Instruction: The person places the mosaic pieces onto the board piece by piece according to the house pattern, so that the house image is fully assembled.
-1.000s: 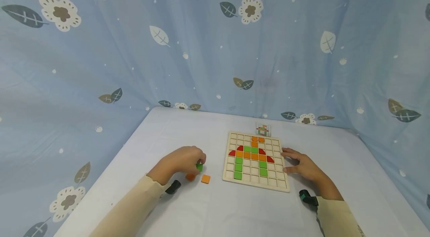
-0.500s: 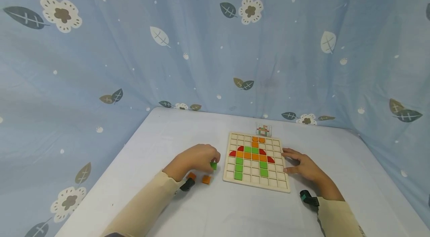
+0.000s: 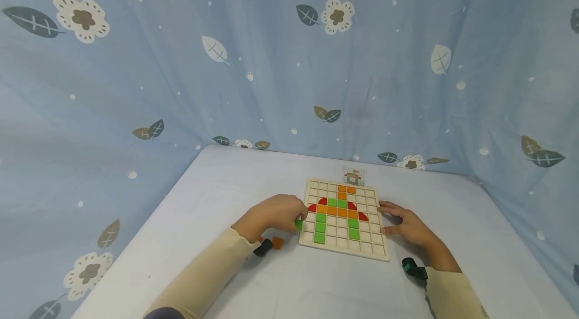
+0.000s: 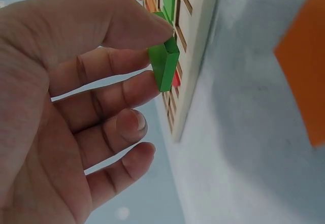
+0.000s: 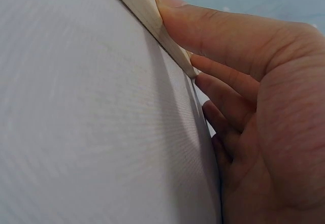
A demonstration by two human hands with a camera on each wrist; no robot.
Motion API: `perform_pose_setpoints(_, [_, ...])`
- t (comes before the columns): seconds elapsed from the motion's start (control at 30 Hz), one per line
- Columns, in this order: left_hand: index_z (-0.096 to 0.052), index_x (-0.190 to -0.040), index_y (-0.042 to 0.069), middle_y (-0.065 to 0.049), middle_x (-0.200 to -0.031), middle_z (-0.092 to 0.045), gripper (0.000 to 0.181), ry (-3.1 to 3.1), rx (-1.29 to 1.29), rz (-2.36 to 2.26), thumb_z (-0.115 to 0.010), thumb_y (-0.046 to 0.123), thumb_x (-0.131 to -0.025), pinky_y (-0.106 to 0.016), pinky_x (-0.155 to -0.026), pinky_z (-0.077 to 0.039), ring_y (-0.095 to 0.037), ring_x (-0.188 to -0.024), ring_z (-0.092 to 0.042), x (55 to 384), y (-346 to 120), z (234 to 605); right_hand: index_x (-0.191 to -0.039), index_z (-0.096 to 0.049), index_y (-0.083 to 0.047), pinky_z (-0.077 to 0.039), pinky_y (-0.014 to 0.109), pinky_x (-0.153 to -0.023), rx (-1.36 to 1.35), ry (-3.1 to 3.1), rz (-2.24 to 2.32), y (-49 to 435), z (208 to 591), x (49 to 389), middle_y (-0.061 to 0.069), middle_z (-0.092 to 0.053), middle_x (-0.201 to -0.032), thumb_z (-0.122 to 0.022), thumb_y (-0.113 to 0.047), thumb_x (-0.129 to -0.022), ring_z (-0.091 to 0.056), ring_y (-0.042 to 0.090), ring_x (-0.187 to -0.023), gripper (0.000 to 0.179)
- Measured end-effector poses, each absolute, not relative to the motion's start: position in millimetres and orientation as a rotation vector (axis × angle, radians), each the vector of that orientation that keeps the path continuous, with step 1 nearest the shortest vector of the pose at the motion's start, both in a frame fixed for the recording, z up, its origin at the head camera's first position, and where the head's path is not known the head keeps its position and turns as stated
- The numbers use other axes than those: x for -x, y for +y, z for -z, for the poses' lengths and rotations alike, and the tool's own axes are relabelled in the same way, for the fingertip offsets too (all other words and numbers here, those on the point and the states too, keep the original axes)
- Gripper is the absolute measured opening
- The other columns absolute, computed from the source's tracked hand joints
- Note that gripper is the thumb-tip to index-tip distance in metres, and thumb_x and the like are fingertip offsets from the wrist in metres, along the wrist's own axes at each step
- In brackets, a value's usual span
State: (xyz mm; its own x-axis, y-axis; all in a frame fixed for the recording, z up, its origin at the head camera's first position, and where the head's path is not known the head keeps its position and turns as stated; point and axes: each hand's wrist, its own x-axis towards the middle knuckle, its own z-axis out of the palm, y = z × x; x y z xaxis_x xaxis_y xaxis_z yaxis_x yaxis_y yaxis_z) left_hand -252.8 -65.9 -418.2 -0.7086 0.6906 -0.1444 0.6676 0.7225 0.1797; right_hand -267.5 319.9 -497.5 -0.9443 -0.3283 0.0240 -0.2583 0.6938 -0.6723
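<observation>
Between thumb and fingertips my left hand (image 3: 280, 212) pinches a green square tile (image 4: 164, 66), held at the left edge of a wooden grid board (image 3: 331, 232). The board carries green (image 3: 320, 227) and orange square tiles, orange discs (image 3: 351, 190) and red rounded pieces (image 3: 363, 216) in its recesses; many recesses are bare. At the board's right edge rests my right hand (image 3: 407, 226), fingers spread. Its thumb (image 5: 177, 23) touches the rim in the right wrist view, and its other fingertips lie along the same edge.
A small pattern card (image 3: 354, 176) lies behind the board on the white table (image 3: 325, 284). An orange tile (image 3: 278, 242) lies left of the board, with another partly hidden by the left wrist. A patterned blue curtain (image 3: 271, 83) hangs around the table.
My left hand has carried the green tile rightward from beside the orange tiles to the board's left edge. The right hand has stayed at the board.
</observation>
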Motion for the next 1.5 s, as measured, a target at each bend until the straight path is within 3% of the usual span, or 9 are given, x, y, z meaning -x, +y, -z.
perform_pose_setpoints(1.13, [-0.065, -0.083, 0.022, 0.011, -0.070, -0.052, 0.015, 2.662, -1.279, -0.190, -0.076, 0.014, -0.076, -0.024, -0.055, -0.037, -0.008, -0.062, -0.043, 253, 11, 425, -0.132, -0.060, -0.003, -0.023, 0.067, -0.104, 0.483, 2.798, 1.075, 320, 495, 270, 0.019, -0.039, -0.149, -0.084, -0.033, -0.072, -0.025, 0.047, -0.137, 0.071])
perform_pose_setpoints(1.37, [-0.070, -0.089, 0.025, 0.016, -0.079, -0.058, 0.016, 2.651, -1.292, -0.174, -0.078, 0.018, -0.077, -0.021, -0.064, -0.044, -0.005, -0.070, -0.050, 249, 26, 428, -0.133, -0.059, -0.003, -0.022, 0.067, -0.104, 0.458, 2.789, 1.067, 319, 494, 269, 0.019, -0.038, -0.149, -0.084, -0.033, -0.072, -0.024, 0.047, -0.138, 0.072])
perform_pose_setpoints(1.5, [-0.071, -0.092, 0.025, 0.016, -0.081, -0.059, 0.018, 2.654, -1.292, -0.142, -0.077, 0.017, -0.077, -0.021, -0.063, -0.044, -0.005, -0.071, -0.050, 248, 33, 428, -0.133, -0.059, -0.003, -0.022, 0.066, -0.105, 0.453, 2.787, 1.074, 319, 495, 268, 0.020, -0.037, -0.149, -0.083, -0.033, -0.073, -0.024, 0.047, -0.138, 0.071])
